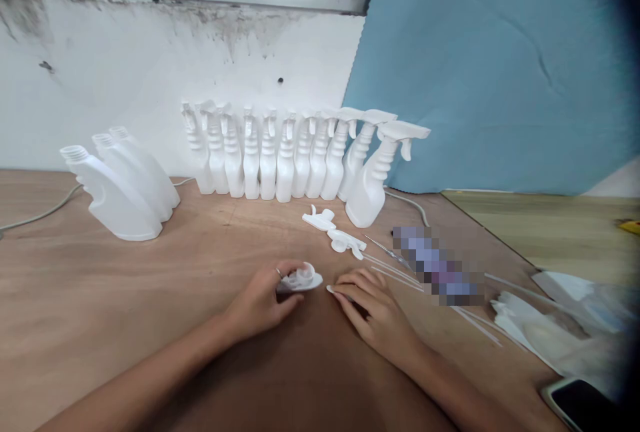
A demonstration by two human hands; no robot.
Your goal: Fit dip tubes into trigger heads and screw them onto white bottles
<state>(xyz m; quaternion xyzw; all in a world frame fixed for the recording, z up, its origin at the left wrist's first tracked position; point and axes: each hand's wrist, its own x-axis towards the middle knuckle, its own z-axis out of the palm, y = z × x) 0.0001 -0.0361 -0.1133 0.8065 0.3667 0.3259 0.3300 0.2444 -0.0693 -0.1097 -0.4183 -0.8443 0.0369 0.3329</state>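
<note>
My left hand (pixel 265 302), with a ring on one finger, is closed round a white spray head (pixel 305 277) just above the wooden table. To its right my right hand (pixel 370 305) pinches a small white piece (pixel 331 289) between thumb and fingers, a short gap away from the spray head. Beyond my hands two more white spray heads, one (pixel 320 219) behind the other (pixel 346 243), lie on the table. Thin white tubes (pixel 395 271) lie beside my right hand, near a slim pointed tool (pixel 387 252).
Several white spray bottles (pixel 285 165) stand in a row along the wall. Bottles without heads (pixel 123 199) stand at the left of the table (pixel 200 272). At the right are a blurred-out object (pixel 437 265), plastic bags (pixel 540 325) and a phone (pixel 580 402).
</note>
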